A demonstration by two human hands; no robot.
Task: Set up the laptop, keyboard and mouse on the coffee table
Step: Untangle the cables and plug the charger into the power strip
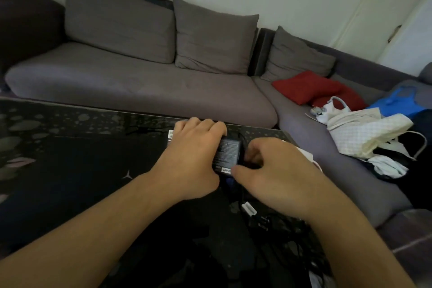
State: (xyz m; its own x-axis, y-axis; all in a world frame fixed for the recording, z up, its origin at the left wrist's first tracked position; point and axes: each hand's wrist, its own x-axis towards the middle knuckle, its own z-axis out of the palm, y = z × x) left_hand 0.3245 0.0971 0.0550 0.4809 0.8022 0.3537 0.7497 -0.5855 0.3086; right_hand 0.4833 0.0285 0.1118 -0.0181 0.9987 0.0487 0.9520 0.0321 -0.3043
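On the left of the glossy black coffee table (70, 121) the closed laptop (93, 170) lies flat, its matte lid bearing a small star logo; I see no keyboard or mouse. My left hand (194, 156) clamps down over the boxy grey power adapter (229, 152) near the far edge. My right hand (275, 170) pinches at its cable end, so I would steady the brick while freeing the tangled black cords (275, 229) gently.
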